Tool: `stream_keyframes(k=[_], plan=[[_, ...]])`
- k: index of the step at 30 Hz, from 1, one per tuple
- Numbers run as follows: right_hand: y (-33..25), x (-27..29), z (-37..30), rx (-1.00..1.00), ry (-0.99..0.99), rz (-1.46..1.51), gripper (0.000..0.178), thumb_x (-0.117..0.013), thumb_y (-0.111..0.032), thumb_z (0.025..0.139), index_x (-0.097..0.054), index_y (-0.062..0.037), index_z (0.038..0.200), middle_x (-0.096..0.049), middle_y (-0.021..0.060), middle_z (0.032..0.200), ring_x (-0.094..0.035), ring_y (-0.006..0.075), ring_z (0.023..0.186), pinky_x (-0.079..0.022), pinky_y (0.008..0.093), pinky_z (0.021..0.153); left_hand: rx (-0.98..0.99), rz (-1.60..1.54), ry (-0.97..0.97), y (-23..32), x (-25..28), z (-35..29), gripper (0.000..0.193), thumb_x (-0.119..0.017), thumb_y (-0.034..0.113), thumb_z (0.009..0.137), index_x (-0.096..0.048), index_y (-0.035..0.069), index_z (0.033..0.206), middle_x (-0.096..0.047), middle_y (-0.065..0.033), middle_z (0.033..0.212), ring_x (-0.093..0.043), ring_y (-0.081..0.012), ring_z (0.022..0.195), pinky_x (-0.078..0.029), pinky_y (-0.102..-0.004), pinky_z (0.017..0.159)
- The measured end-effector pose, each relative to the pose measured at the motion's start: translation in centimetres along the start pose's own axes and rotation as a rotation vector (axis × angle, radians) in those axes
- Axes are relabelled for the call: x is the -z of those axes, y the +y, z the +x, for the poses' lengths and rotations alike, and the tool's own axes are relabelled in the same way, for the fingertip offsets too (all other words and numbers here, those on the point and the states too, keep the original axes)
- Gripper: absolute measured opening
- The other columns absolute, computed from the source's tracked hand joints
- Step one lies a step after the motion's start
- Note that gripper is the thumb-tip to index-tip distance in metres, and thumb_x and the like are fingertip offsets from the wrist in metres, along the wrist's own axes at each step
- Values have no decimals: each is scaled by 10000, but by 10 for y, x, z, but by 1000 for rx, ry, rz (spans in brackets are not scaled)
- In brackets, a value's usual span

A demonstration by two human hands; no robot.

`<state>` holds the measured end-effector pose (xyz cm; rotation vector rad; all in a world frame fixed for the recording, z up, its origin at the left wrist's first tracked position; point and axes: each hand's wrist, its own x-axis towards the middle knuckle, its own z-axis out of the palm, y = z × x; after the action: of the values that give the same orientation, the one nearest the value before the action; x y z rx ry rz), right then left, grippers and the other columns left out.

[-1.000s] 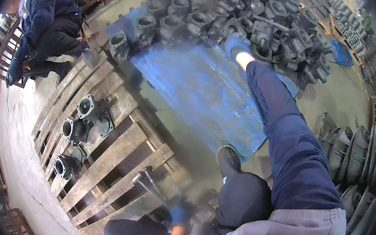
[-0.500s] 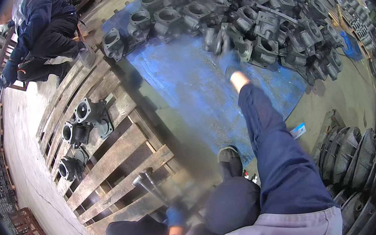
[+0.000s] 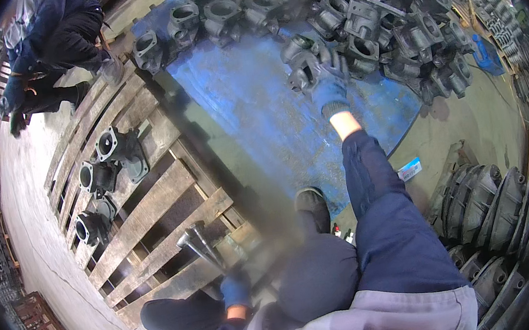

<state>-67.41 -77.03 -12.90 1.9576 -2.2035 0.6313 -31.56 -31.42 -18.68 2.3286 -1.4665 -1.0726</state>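
Right hand [image 3: 330, 82]: gripping dark metal casting [image 3: 298, 63] beside casting pile [image 3: 385, 24] | Left hand [image 3: 235, 291]: at metal rods [image 3: 203, 247], grip cannot be determined

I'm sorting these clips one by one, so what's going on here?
The person's gloved right hand is on a dark metal casting at the near edge of a heap, over a blue board. The gloved left hand, low in view, appears to hold a metal tool by a wooden pallet. A few other castings sit on that pallet. A co-worker is at the upper left.
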Motion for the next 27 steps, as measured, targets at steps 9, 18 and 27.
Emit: stream_keyframes(k=[9,18,27], plan=[[-8,-22,-46,191,4,-53,465,-654,-297,753,-607,-266,1214,-436,136,1371,-385,402,1268,-355,599,980,-110,62,-4,19,12,-8,333,-513,286,912,-641,162,1193,-683,-172,1053,-654,-391,942,-517,-474,842],[0,64,-140,221,-124,252,406,-597,-256,834,-579,-211,1237,-620,151,1124,-592,370,1014,-477,468,886,-50,210,-99,25,15,-8,328,-523,263,884,-640,184,1180,-685,-140,1074,-659,-364,950,-514,-460,852],[43,40,-73,-328,-526,367,351,-638,-311,842,-642,-22,1041,-698,160,949,-677,327,900,-520,412,779,-24,207,-116,31,14,-7,325,-481,276,919,-589,170,1207,-663,-161,1093,-637,-396,973,-506,-474,844]])
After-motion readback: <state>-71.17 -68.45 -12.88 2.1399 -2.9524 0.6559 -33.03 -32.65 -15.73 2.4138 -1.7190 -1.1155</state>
